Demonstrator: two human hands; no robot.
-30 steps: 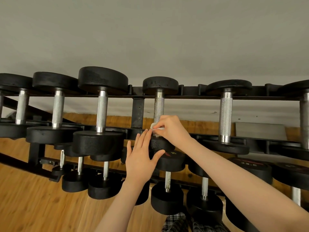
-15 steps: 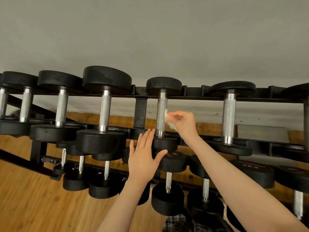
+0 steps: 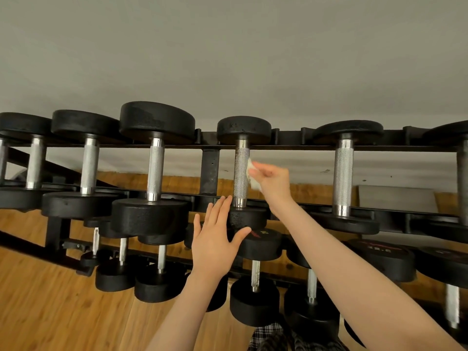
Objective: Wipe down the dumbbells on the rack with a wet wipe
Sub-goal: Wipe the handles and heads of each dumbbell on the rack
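a: where's the wipe right now?
b: the small crumpled white wet wipe (image 3: 251, 173) is pinched in the curled fingers of the right hand (image 3: 272, 179), touching the right side of the knurled silver handle (image 3: 240, 177) of the small black round-headed dumbbell (image 3: 243, 171) near the middle of the black metal rack's (image 3: 210, 168) top tier.
a: and the other one?
b: the left hand (image 3: 215, 240) is spread flat, fingers straight, holding nothing; its fingertips and thumb rest against that dumbbell's near head at the rack's front rail.
a: what else is there?
b: larger black dumbbells sit on either side, smaller ones on the lower tier, over a wooden floor (image 3: 50, 312).
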